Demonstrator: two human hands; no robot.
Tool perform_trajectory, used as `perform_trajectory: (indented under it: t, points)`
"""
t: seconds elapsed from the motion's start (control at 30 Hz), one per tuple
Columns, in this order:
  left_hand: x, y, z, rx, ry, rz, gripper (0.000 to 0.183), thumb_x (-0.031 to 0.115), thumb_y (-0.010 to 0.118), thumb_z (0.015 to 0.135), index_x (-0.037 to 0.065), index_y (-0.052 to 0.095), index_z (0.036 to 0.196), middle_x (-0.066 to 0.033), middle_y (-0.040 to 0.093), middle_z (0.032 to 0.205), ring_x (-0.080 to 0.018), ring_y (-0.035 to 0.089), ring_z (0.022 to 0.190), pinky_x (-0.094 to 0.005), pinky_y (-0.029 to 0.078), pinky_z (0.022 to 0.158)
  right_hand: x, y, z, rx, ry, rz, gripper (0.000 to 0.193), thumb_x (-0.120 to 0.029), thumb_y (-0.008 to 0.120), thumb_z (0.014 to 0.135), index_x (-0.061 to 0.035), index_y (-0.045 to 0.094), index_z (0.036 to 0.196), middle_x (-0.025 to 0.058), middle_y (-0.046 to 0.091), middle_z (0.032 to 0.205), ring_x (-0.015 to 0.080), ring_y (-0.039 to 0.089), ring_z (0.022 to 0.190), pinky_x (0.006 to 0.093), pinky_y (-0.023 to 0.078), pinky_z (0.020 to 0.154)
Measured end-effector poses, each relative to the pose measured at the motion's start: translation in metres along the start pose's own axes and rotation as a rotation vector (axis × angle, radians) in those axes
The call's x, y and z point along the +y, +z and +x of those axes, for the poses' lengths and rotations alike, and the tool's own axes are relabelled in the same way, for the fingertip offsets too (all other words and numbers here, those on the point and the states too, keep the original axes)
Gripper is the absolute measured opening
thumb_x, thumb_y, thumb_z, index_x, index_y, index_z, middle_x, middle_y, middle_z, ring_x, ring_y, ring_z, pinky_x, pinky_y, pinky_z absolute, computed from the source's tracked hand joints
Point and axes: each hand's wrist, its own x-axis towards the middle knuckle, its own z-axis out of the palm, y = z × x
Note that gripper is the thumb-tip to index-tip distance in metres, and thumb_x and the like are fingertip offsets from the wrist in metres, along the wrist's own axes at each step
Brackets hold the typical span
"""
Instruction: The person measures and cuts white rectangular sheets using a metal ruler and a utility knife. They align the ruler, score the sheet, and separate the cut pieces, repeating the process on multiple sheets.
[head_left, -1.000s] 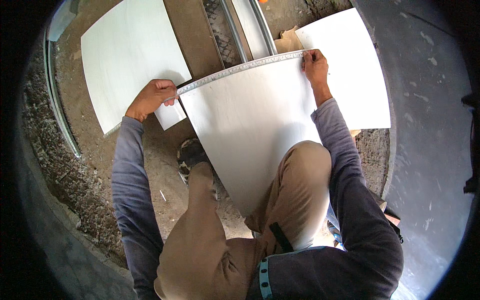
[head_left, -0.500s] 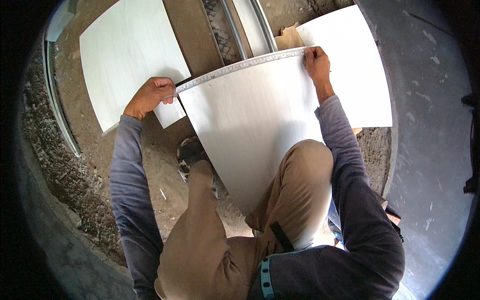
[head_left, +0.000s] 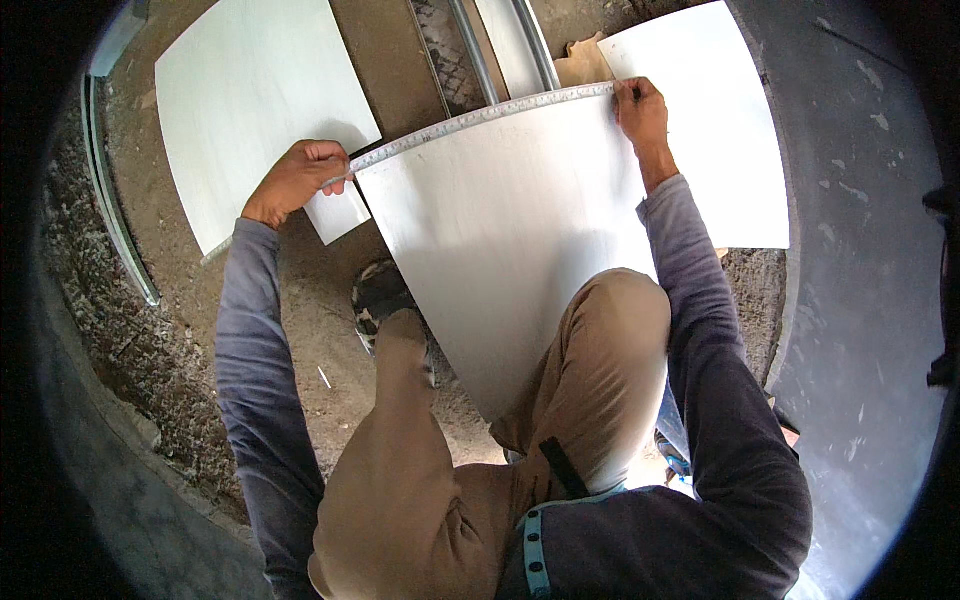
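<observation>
A white panel (head_left: 490,230) with a faint grain lies in front of me, partly under my bent knee. Along its far edge stretches a pale measuring tape (head_left: 480,120) with fine dark marks. My left hand (head_left: 305,180) pinches the tape just beyond the panel's far left corner, fingers closed. At the far right corner, my right hand (head_left: 642,115) is closed on the tape's other end, thumb and fingers pressed at the panel's edge. The tape runs taut between both hands.
Another white panel (head_left: 260,110) lies on the dirt floor at left, with a small white offcut (head_left: 338,212) by it. A third panel (head_left: 710,130) is at right. Metal rails (head_left: 478,55) extend beyond the tape. A metal channel (head_left: 105,200) lies far left.
Both hands stay on the tape at the panel's far edge. The view has shifted slightly; the right hand appears a little higher and farther right.
</observation>
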Motion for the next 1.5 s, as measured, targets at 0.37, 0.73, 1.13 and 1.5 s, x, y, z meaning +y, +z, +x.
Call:
perform_trajectory:
  t: [0.37, 0.73, 1.13, 1.5]
  points:
    - [-0.005, -0.001, 0.002, -0.005, 0.017, 0.005, 0.025, 0.023, 0.060, 0.100, 0.005, 0.070, 0.086, -0.0004, 0.062, 0.070, -0.0097, 0.055, 0.067, -0.0275, 0.047, 0.067, 0.012, 0.006, 0.002, 0.024, 0.028, 0.039, 0.022, -0.024, 0.068, 0.095, -0.0021, 0.071, 0.094, 0.0174, 0.074, 0.083, 0.0317, 0.072, 0.078, 0.0413, 0.056, 0.074]
    - [0.031, 0.012, -0.038, 0.143, 0.014, 0.079, 0.019, 0.019, 0.059, 0.095, 0.007, 0.070, 0.085, 0.0024, 0.060, 0.071, -0.0071, 0.052, 0.065, -0.0241, 0.041, 0.063, -0.019, -0.044, -0.002, 0.088, -0.105, 0.023, 0.026, -0.027, 0.067, 0.096, -0.0008, 0.071, 0.094, 0.0177, 0.074, 0.085, 0.0312, 0.072, 0.076, 0.0404, 0.056, 0.073]
    - [0.025, 0.196, -0.184, 0.062, 0.009, 0.188, 0.014, 0.012, 0.060, 0.095, 0.002, 0.067, 0.088, -0.0010, 0.060, 0.072, -0.0085, 0.054, 0.067, -0.0269, 0.044, 0.062, 0.094, -0.124, -0.240, 0.100, 0.013, 0.320, 0.020, -0.020, 0.064, 0.103, -0.0007, 0.064, 0.097, 0.0023, 0.061, 0.076, 0.0084, 0.054, 0.064, 0.0269, 0.046, 0.058]
    - [-0.079, 0.325, -0.222, -0.041, -0.068, 0.073, 0.020, 0.016, 0.059, 0.097, 0.003, 0.065, 0.084, 0.0011, 0.058, 0.068, -0.0070, 0.051, 0.065, -0.0284, 0.043, 0.061, 0.181, -0.144, -0.342, 0.070, -0.044, 0.091, 0.029, -0.028, 0.061, 0.105, 0.0008, 0.064, 0.101, 0.0029, 0.060, 0.080, 0.0112, 0.053, 0.074, 0.0281, 0.046, 0.067]
